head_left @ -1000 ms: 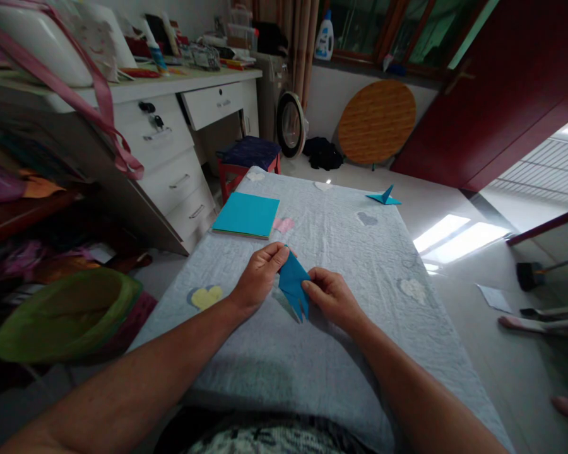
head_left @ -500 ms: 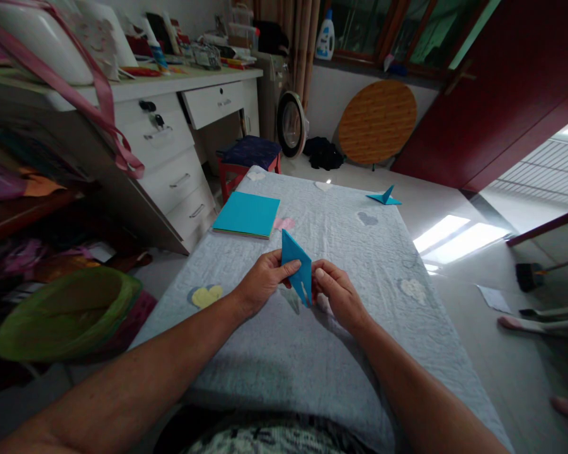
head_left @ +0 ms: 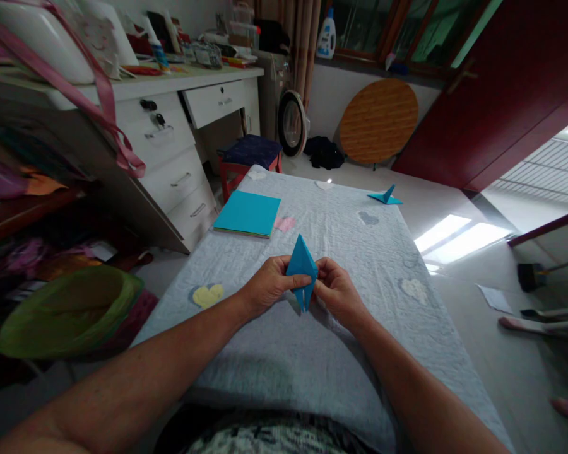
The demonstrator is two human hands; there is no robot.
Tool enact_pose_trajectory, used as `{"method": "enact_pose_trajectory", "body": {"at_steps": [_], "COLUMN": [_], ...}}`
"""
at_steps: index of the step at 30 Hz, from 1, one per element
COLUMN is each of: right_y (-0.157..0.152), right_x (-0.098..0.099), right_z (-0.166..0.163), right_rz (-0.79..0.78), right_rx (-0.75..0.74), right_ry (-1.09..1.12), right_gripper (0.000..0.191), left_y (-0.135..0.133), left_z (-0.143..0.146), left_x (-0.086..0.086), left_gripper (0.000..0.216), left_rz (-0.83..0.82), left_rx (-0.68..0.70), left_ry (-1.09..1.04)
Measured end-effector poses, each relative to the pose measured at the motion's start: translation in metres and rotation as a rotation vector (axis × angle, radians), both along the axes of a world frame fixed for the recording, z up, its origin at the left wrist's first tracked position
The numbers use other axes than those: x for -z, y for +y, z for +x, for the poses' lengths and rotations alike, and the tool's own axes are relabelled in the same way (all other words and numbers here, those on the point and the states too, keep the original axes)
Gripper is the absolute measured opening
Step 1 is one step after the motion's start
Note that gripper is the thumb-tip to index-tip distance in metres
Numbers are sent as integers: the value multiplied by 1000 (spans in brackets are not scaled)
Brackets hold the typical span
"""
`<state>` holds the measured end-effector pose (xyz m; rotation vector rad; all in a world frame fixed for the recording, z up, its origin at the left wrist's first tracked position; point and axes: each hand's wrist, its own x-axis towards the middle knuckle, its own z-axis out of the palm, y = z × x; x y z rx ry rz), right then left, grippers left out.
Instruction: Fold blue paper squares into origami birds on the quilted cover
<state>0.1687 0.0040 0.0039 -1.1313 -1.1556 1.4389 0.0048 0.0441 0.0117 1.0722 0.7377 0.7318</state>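
A folded piece of blue paper (head_left: pixel 301 265), kite-shaped with two thin points hanging down, stands upright between my hands just above a table covered in a pale blue-grey cloth (head_left: pixel 341 353). My left hand (head_left: pixel 267 285) pinches its left side between thumb and fingers. Pinching its right side is my right hand (head_left: pixel 337 292). A stack of square blue sheets (head_left: pixel 247 213) lies flat at the table's left edge. At the far right corner sits a small finished blue paper figure (head_left: pixel 385 197).
A white desk with drawers (head_left: pixel 170 145) stands to the left, cluttered on top. A green basin (head_left: pixel 66 312) is low on the left. Beyond the table are a red stool (head_left: pixel 246 161), a round wooden tabletop (head_left: pixel 377 121) against the wall and a dark red door (head_left: pixel 502 82).
The folded paper lay flat on the cloth a second ago. Both hands have lifted it upright and turned it, and now pinch it closer together.
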Motion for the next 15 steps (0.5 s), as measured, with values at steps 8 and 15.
{"method": "enact_pose_trajectory", "body": {"at_steps": [8,15], "right_y": [-2,-2], "right_x": [-5,-4], "right_z": [0,2], "right_rz": [-36,-64], "right_rx": [-113,-222], "right_ry": [-100,-150], "right_gripper": [29,24], "left_y": [-1,2], "left_z": [1,1], "left_x": [-5,2], "left_gripper": [27,26], "left_rz": [-4,-6], "left_rx": [-131,-201], "left_ry": [-36,-96]}}
